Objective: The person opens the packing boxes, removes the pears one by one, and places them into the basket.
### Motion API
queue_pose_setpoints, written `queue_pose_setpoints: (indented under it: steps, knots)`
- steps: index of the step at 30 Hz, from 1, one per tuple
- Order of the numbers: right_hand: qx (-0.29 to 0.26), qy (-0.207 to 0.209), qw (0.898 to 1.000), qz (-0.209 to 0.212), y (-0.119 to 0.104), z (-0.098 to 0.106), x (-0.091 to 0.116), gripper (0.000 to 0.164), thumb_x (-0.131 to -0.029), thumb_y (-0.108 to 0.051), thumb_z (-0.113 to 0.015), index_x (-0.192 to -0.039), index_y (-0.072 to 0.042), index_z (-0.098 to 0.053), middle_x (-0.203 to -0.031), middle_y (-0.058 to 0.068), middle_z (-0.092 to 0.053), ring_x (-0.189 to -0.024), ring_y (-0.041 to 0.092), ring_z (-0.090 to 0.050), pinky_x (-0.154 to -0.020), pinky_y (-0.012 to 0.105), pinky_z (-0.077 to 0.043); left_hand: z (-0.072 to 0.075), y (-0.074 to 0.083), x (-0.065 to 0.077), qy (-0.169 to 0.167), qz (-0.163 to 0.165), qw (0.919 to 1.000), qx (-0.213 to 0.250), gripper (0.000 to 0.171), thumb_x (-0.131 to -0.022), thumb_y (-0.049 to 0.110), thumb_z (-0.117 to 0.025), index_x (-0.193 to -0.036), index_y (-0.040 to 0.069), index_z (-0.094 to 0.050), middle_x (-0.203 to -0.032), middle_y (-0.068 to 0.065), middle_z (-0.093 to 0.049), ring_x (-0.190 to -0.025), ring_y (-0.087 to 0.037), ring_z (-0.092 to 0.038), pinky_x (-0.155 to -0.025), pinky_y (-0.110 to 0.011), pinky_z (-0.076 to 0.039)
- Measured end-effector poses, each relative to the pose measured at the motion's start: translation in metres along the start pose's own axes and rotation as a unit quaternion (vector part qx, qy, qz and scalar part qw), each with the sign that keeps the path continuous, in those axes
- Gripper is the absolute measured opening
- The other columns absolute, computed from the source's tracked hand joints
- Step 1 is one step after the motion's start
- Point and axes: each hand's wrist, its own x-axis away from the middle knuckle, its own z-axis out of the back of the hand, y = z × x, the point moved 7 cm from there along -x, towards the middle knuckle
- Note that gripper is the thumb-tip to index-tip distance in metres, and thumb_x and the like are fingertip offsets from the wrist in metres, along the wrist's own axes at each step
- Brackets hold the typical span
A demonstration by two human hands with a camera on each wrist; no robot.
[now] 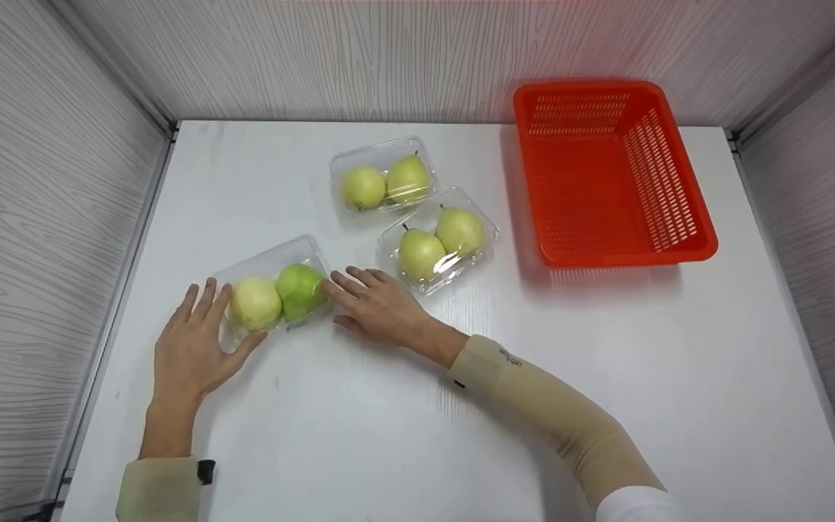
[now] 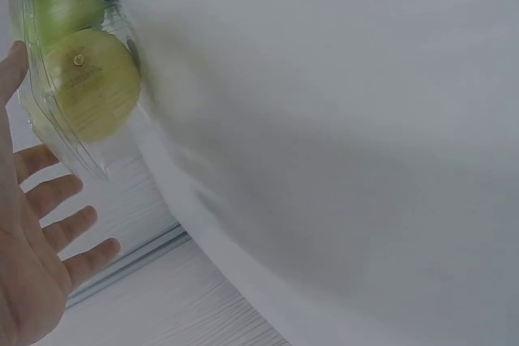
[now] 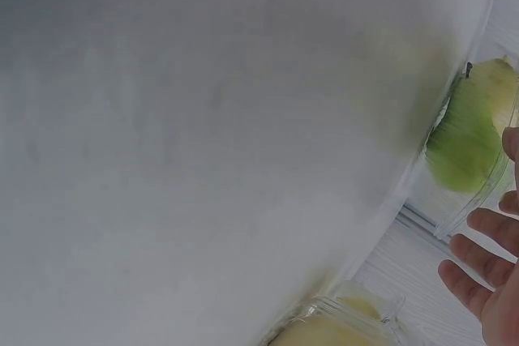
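A clear plastic box point(image 1: 265, 262) holds a pale yellow pear point(image 1: 256, 304) and a bright green pear point(image 1: 300, 291) side by side at the left of the table. My left hand point(image 1: 189, 359) is at its left end, fingers spread and thumb along the near side. At the right end is my right hand point(image 1: 386, 310), its fingertips right at the box edge by the green pear. Both wrist views show the fingers extended next to the box, not curled round it. In the left wrist view the yellow pear point(image 2: 96, 87) is nearer than the green one.
Two more clear boxes, each with two yellow pears, lie beyond my right hand: one box point(image 1: 372, 154) farther back, another box point(image 1: 426, 217) nearer, their edges close together. A red slotted basket point(image 1: 606, 257) stands at the back right. Pale wood-grain panels point(image 1: 359, 65) enclose the white table point(image 1: 388, 449).
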Motion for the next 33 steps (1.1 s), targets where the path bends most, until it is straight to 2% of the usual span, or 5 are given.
queue_pose_setpoints:
  steps: [7, 15, 25, 33]
  knots:
    - [0.016, 0.032, 0.999, 0.004, -0.002, 0.004, 0.011, 0.054, -0.108, -0.051, -0.054, -0.152, -0.019, -0.053, -0.149, 0.001, -0.066, -0.137, 0.021, -0.063, -0.111, 0.035, -0.057, -0.003, 0.003, -0.002, -0.033, 0.001, 0.9994, 0.010, 0.088, -0.085, 0.055, -0.078, -0.153, 0.006, -0.052, -0.160, -0.024, -0.049, -0.149, -0.048, -0.045, -0.115, -0.065, -0.048]
    - [0.032, 0.064, 0.997, 0.007, -0.002, 0.009, 0.025, 0.050, -0.107, -0.049, -0.057, -0.147, -0.019, -0.057, -0.143, 0.002, -0.070, -0.133, 0.022, -0.066, -0.109, 0.035, -0.058, -0.007, 0.010, -0.006, -0.059, -0.017, 0.9981, 0.000, 0.089, -0.086, 0.055, -0.078, -0.156, 0.008, -0.049, -0.162, -0.023, -0.047, -0.152, -0.047, -0.042, -0.120, -0.066, -0.044]
    - [0.047, 0.079, 0.996, 0.009, -0.005, 0.015, 0.044, 0.051, -0.107, -0.048, -0.057, -0.148, -0.018, -0.057, -0.141, 0.002, -0.071, -0.131, 0.022, -0.067, -0.110, 0.035, -0.058, -0.012, 0.020, -0.009, -0.063, -0.042, 0.9972, 0.000, 0.090, -0.086, 0.056, -0.077, -0.158, 0.009, -0.047, -0.164, -0.019, -0.046, -0.153, -0.043, -0.042, -0.123, -0.064, -0.043]
    - [0.055, 0.103, 0.993, 0.014, -0.009, 0.020, 0.060, 0.050, -0.105, -0.047, -0.061, -0.146, -0.018, -0.060, -0.138, 0.003, -0.073, -0.130, 0.021, -0.069, -0.108, 0.033, -0.059, -0.013, 0.029, -0.010, -0.054, -0.078, 0.9955, 0.004, 0.090, -0.085, 0.055, -0.078, -0.157, 0.009, -0.049, -0.164, -0.018, -0.047, -0.153, -0.042, -0.043, -0.125, -0.060, -0.042]
